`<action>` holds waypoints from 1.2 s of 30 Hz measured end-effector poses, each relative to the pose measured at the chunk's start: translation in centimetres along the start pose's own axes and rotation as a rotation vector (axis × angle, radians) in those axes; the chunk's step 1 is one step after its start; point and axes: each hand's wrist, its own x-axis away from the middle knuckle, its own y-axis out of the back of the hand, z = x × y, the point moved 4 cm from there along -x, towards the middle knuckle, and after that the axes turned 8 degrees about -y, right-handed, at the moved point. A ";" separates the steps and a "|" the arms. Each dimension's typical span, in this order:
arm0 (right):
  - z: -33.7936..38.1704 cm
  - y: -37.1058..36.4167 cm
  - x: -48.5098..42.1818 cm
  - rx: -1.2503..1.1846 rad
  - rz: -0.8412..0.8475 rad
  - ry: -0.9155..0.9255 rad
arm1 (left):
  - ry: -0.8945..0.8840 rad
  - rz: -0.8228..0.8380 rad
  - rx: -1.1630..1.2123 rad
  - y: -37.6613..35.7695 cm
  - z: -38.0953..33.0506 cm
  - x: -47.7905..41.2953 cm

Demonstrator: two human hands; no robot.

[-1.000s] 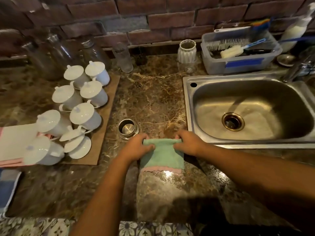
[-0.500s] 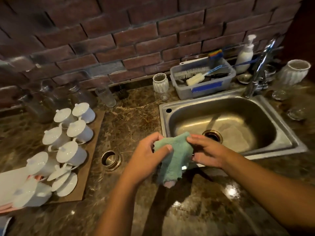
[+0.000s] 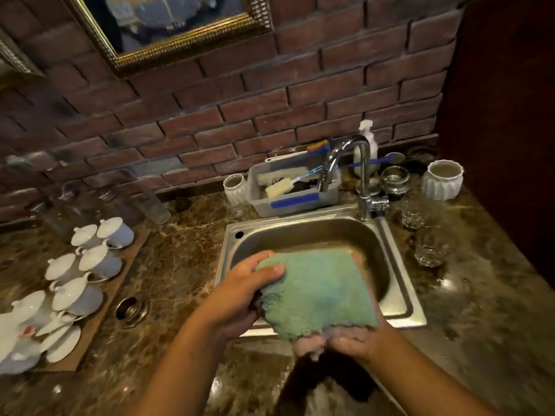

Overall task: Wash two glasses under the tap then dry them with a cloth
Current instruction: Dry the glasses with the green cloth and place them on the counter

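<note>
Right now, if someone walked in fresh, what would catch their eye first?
The green cloth, gripped by the left hand and draped over the right hand, above the front of the sink. Next, the white lidded cups clustered at left, and two clear glasses right of the sink.
</note>
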 end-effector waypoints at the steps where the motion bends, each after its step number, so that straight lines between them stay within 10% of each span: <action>1: 0.3 0.5 1.4 -0.078 -0.003 -0.056 | 0.046 -0.012 -0.021 -0.7 1.0 -0.6; 12: 5.7 7.8 11.0 -0.119 -0.283 -0.157 | 0.245 0.106 -0.653 -9.5 5.2 -7.1; 21: 8.8 13.0 19.0 -0.269 -0.483 -0.126 | 0.265 0.612 -1.249 -18.4 7.7 -14.4; 29: 12.7 15.9 23.9 -0.351 -0.624 0.090 | -0.104 0.439 -1.492 -23.7 11.5 -23.3; 36: 14.5 18.2 24.5 -0.438 -0.785 0.191 | -0.045 0.526 -1.704 -24.2 16.2 -26.3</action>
